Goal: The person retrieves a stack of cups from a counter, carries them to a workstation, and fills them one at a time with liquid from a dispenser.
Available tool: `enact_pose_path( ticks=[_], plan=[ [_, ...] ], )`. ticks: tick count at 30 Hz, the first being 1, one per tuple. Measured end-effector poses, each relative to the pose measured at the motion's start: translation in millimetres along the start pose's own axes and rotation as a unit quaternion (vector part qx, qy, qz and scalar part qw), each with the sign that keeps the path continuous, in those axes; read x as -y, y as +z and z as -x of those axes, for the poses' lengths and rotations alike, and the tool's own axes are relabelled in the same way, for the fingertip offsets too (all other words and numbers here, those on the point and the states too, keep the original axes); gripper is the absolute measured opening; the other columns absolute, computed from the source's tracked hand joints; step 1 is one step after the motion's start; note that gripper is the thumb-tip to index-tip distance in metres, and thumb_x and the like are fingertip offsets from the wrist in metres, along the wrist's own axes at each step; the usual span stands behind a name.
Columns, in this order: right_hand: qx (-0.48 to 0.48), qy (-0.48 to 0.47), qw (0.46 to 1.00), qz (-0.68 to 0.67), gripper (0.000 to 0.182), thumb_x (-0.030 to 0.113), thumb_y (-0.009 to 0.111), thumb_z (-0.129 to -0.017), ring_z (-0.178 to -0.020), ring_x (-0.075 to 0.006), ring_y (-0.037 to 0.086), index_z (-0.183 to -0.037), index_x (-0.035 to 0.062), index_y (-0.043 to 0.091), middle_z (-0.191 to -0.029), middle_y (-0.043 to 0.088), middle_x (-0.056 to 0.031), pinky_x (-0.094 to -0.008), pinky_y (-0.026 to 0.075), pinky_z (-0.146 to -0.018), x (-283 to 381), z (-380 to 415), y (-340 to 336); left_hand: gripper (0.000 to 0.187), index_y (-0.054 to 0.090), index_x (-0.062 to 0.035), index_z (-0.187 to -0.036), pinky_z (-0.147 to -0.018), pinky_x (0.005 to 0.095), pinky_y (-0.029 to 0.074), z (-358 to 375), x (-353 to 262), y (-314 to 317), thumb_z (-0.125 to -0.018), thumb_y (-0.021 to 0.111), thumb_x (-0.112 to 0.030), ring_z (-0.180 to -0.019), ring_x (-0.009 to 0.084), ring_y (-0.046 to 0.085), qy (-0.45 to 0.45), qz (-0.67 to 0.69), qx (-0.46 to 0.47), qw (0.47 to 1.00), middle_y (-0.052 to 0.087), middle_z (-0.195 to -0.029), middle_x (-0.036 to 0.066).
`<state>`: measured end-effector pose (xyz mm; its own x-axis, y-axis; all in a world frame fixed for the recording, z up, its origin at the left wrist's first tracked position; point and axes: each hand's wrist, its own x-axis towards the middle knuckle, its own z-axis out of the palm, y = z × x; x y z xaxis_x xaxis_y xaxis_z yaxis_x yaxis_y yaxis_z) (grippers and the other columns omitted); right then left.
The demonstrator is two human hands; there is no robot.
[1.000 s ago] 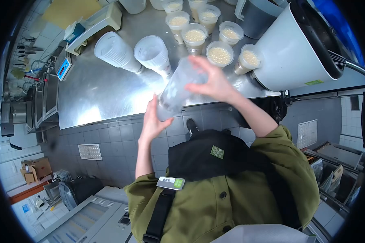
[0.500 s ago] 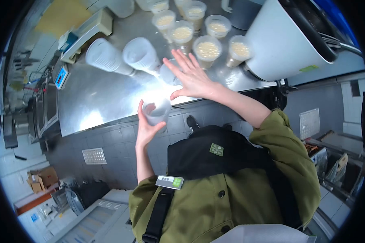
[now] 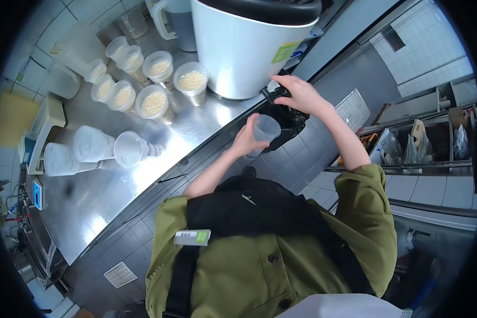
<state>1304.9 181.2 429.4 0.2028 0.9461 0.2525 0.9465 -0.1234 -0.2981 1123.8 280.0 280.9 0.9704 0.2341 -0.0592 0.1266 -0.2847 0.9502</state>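
My left hand [image 3: 245,139] is wrapped round a clear plastic cup [image 3: 266,128], held just off the counter's front edge. To its upper right, my right hand [image 3: 298,94] has its fingers closed on the black tap [image 3: 275,93] at the base of a large white dispenser [image 3: 249,50]. The cup is below the tap and appears empty. Several cups with pale, bubbly contents [image 3: 155,104] stand on the counter left of the dispenser. Stacks of empty cups [image 3: 93,143] are farther left.
The steel counter [image 3: 185,135] runs diagonally, its edge close to my left arm. A grey pitcher [image 3: 180,24] stands behind the dispenser. A scale [image 3: 38,193] is at the far left. Shelves with bags [image 3: 413,146] are at the right, and a floor grate [image 3: 353,109] lies beyond the counter.
The view has swung to the right. My left hand has carried the cup toward the dispenser. My right hand has gone from spread fingers near the cups to gripping the black tap.
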Motion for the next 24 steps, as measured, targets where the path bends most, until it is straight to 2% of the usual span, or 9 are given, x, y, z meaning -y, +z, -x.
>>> enact_pose_path(
  ticks=[1,3,4,7,12,13,21,23,24],
  plan=[
    [0.037,-0.014,0.995,-0.088,0.047,0.013,0.070,-0.072,-0.096,-0.0315,0.058,-0.115,0.0019,0.053,-0.102,0.061,-0.0166,-0.0370,0.047,-0.081,-16.7,-0.4,15.4,0.103,0.014,-0.0046,-0.137,-0.097,0.0401,0.039,-13.3,2.8,13.2,-0.060,0.080,-0.022,-0.117,0.0370,0.048,-0.011,0.026,-0.032,0.999,0.046,-0.126,0.025],
    [0.052,-0.018,0.998,-0.016,0.035,0.007,0.067,-0.072,-0.089,-0.0322,0.061,-0.105,0.0003,0.058,-0.096,0.062,-0.0166,-0.0382,0.049,-0.077,-21.5,5.3,27.9,0.103,0.013,-0.0049,-0.137,-0.095,0.0403,0.041,-32.0,5.7,28.7,-0.061,0.081,-0.021,-0.114,0.0375,0.050,0.013,0.024,-0.078,0.997,0.046,-0.124,0.027],
    [0.025,-0.025,0.999,0.009,0.027,0.003,0.065,-0.070,-0.081,-0.0326,0.062,-0.096,-0.0006,0.060,-0.090,0.063,-0.0156,-0.0387,0.050,-0.072,-21.7,12.5,33.4,0.103,0.013,-0.0047,-0.137,-0.094,0.0401,0.041,-37.7,4.1,32.4,-0.061,0.081,-0.019,-0.112,0.0374,0.051,0.018,0.022,-0.106,0.994,0.047,-0.123,0.028],
    [-0.152,-0.087,0.981,0.078,0.029,0.000,0.064,-0.070,-0.093,-0.0283,0.063,-0.098,-0.0007,0.060,-0.100,0.064,-0.0140,-0.0355,0.053,-0.079,-12.3,43.4,52.6,0.104,0.014,-0.0077,-0.137,-0.096,0.0408,0.040,-46.5,2.0,35.1,-0.059,0.082,-0.013,-0.117,0.0383,0.047,0.017,0.026,-0.136,0.990,0.044,-0.126,0.025],
    [-0.289,-0.140,0.946,0.053,0.035,-0.012,0.057,-0.067,-0.105,-0.0340,0.059,-0.101,-0.0042,0.061,-0.110,0.061,-0.0177,-0.0366,0.051,-0.087,-27.7,57.4,93.2,0.103,0.016,-0.0078,-0.137,-0.096,0.0393,0.041,-48.7,-3.2,34.8,-0.058,0.082,-0.010,-0.117,0.0377,0.046,0.046,0.030,-0.197,0.979,0.042,-0.129,0.023],
    [-0.291,-0.127,0.946,0.063,0.036,-0.006,0.057,-0.068,-0.106,-0.0329,0.058,-0.104,-0.0023,0.061,-0.112,0.060,-0.0182,-0.0375,0.050,-0.087,-26.4,57.6,93.7,0.103,0.016,-0.0078,-0.137,-0.096,0.0391,0.041,-49.4,-4.0,36.0,-0.058,0.082,-0.009,-0.118,0.0374,0.046,0.074,0.008,-0.218,0.973,0.042,-0.129,0.022],
    [-0.279,-0.111,0.954,0.004,0.037,-0.009,0.055,-0.070,-0.110,-0.0350,0.055,-0.106,-0.0047,0.059,-0.115,0.058,-0.0194,-0.0399,0.048,-0.091,-20.9,64.7,92.9,0.100,0.018,-0.0060,-0.137,-0.097,0.0391,0.039,-48.9,-3.3,37.2,-0.059,0.081,-0.010,-0.119,0.0367,0.045,0.039,0.026,-0.212,0.976,0.041,-0.131,0.023],
    [-0.299,-0.114,0.947,-0.002,0.039,-0.010,0.053,-0.069,-0.112,-0.0353,0.054,-0.107,-0.0049,0.059,-0.117,0.057,-0.0193,-0.0401,0.046,-0.093,-22.7,62.1,98.7,0.102,0.018,-0.0061,-0.139,-0.098,0.0385,0.040,-50.7,2.1,40.7,-0.059,0.081,-0.008,-0.121,0.0366,0.044,0.099,-0.015,-0.243,0.965,0.038,-0.134,0.023],
    [-0.296,-0.106,0.949,-0.003,0.039,-0.010,0.053,-0.068,-0.112,-0.0354,0.054,-0.107,-0.0046,0.059,-0.117,0.057,-0.0194,-0.0402,0.046,-0.093,-23.4,60.2,97.4,0.104,0.016,-0.0063,-0.140,-0.098,0.0387,0.040,-55.5,5.6,40.7,-0.058,0.081,-0.008,-0.121,0.0365,0.043,0.082,-0.006,-0.238,0.968,0.038,-0.134,0.023]
  ],
)
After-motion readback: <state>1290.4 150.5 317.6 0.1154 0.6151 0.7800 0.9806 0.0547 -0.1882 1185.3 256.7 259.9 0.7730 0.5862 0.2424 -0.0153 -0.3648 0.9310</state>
